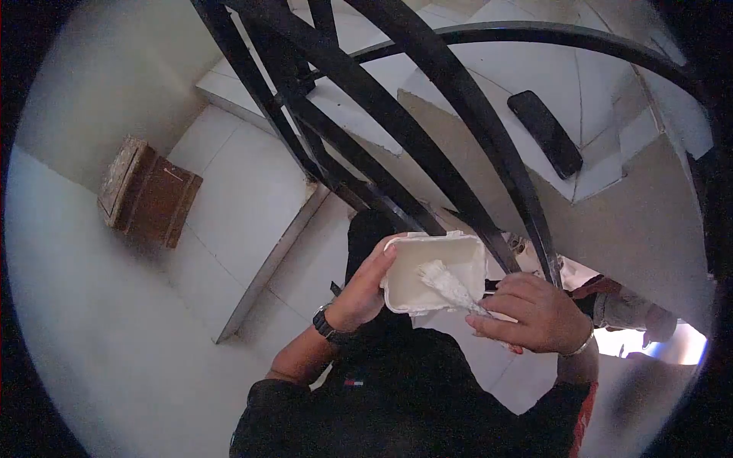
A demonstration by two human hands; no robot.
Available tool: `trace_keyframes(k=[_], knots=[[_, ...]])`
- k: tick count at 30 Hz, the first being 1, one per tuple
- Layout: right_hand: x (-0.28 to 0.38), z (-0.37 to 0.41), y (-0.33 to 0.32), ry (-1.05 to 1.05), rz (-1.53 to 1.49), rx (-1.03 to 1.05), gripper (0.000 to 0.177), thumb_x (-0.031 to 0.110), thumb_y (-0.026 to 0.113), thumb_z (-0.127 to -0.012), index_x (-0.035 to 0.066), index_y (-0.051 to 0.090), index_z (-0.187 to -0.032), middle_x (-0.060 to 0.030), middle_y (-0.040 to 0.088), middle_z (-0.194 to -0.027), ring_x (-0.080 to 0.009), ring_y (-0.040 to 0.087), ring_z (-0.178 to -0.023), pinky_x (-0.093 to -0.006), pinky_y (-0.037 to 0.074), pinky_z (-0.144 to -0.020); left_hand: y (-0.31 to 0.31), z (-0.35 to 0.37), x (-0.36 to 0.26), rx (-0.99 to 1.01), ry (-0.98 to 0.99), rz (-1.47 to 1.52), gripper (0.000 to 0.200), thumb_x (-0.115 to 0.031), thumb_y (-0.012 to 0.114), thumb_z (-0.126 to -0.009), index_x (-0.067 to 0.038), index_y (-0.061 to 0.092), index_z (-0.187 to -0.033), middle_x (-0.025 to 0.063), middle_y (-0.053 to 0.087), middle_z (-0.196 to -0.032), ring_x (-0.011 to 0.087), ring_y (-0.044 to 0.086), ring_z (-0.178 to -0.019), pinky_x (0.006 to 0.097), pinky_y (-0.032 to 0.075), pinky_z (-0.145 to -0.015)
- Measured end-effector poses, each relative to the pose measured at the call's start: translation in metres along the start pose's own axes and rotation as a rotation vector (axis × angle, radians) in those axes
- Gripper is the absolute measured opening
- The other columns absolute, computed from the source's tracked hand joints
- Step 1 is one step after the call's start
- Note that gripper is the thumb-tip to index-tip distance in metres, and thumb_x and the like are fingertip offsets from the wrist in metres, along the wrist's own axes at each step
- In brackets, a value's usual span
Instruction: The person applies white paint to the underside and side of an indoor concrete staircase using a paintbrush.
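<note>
My left hand [368,290] grips the left side of a small white plastic tub [402,284], its thumb over the rim. A whitish layer coats the tub's inside. In my right hand [540,313] is a paintbrush [446,282], pinched by its handle at the tub's right edge. The brush points left, and its bristles, thick with white paint, lie over the inside of the tub. The tub is held in front of my dark shirt, just below the black railing bars.
Black metal railing [450,91] curves across the upper middle, close beyond both hands. A dark phone [544,134] lies on a white tiled step behind it. On the left landing [221,214] stands a brown box-like stand [156,191] near the wall.
</note>
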State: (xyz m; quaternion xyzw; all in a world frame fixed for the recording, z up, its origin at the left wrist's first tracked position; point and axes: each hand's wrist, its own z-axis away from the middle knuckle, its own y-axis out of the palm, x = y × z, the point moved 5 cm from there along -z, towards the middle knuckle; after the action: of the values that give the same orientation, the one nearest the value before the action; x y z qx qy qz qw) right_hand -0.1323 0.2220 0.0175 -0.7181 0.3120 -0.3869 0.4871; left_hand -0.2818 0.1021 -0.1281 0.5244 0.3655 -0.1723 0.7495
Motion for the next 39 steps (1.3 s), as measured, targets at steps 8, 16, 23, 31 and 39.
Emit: trace_keyframes(k=[8, 16, 23, 31, 39], knots=[[-0.011, 0.016, 0.002, 0.064, -0.031, -0.034, 0.056, 0.023, 0.065, -0.060, 0.010, 0.059, -0.114, -0.0064, 0.059, -0.093, -0.0251, 0.057, -0.084, -0.0374, 0.048, -0.074, 0.003, -0.003, 0.002, 0.017, -0.011, 0.014, 0.052, -0.040, 0.038, -0.097, -0.003, 0.033, -0.133, 0.0124, 0.044, -0.130, 0.0204, 0.043, -0.122, 0.0356, 0.035, -0.103], [-0.022, 0.049, 0.015, 0.640, -0.343, -0.678, 0.018, 0.012, 0.059, -0.085, 0.001, 0.062, -0.100, -0.0102, 0.064, -0.083, -0.0210, 0.061, -0.069, -0.0333, 0.050, -0.062, 0.006, -0.005, 0.003, 0.033, -0.010, 0.067, 0.049, -0.039, 0.035, -0.098, -0.004, 0.035, -0.133, 0.0121, 0.045, -0.130, 0.0207, 0.046, -0.120, 0.0367, 0.039, -0.101], [-0.042, 0.091, 0.086, 1.006, -1.067, -1.333, 0.019, 0.017, 0.054, -0.092, -0.002, 0.058, -0.095, -0.0090, 0.061, -0.074, -0.0132, 0.059, -0.060, -0.0255, 0.048, -0.052, 0.004, -0.007, -0.001, -0.013, 0.001, 0.021, 0.063, -0.052, 0.034, -0.094, -0.008, 0.032, -0.138, 0.0124, 0.041, -0.138, 0.0257, 0.043, -0.125, 0.0406, 0.037, -0.103], [-0.038, 0.118, 0.110, 1.012, -1.191, -1.666, 0.018, 0.023, 0.049, -0.093, 0.006, 0.054, -0.095, -0.0012, 0.054, -0.078, -0.0095, 0.053, -0.066, -0.0295, 0.048, -0.066, 0.027, -0.013, -0.004, 0.066, 0.032, -0.056, 0.062, -0.051, 0.031, -0.095, -0.006, 0.032, -0.138, 0.0138, 0.042, -0.136, 0.0281, 0.046, -0.122, 0.0413, 0.039, -0.102], [-0.020, 0.137, 0.066, 0.661, -0.818, -2.168, 0.020, 0.025, 0.046, -0.095, 0.006, 0.051, -0.098, -0.0048, 0.053, -0.091, -0.0186, 0.056, -0.081, -0.0349, 0.049, -0.067, 0.060, -0.039, -0.015, 0.136, -0.133, 0.183, 0.060, -0.051, 0.027, -0.096, -0.009, 0.030, -0.139, 0.0135, 0.043, -0.134, 0.0312, 0.046, -0.121, 0.0534, 0.047, -0.090]])
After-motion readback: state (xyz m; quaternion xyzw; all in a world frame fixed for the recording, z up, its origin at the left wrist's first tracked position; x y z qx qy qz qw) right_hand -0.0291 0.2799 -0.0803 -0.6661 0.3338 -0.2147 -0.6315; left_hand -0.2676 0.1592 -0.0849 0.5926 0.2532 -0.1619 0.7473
